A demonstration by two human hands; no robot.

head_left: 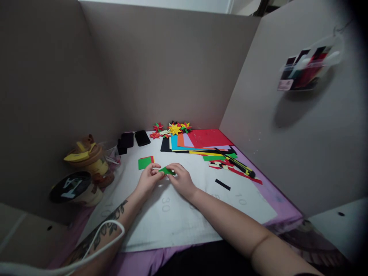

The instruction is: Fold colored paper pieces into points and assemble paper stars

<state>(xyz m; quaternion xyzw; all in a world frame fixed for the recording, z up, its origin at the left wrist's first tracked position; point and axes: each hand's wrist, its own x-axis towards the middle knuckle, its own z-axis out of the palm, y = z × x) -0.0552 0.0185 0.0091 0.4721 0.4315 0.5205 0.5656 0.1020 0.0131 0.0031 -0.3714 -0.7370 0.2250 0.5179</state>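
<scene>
Between my two hands is a small piece of green paper [166, 171], which looks folded. My left hand [150, 177] pinches its left end between thumb and fingers. At its right side, the fingers of my right hand [182, 181] close on the same piece. Just behind my left hand lies a small stack of paper squares [145, 163], green on top with red and yellow edges showing. A short black paper strip [222, 184] rests on the white sheet to the right of my right hand.
Folded paper stars [175, 129] sit at the back, beside coloured paper sheets [204, 138]. A yellow-black utility knife [241, 167] lies over paper scraps at right. Dark phone-like objects [142, 138] lie back left. Pots [89, 157] stand at the left edge. Grey partitions [172, 69] surround the table.
</scene>
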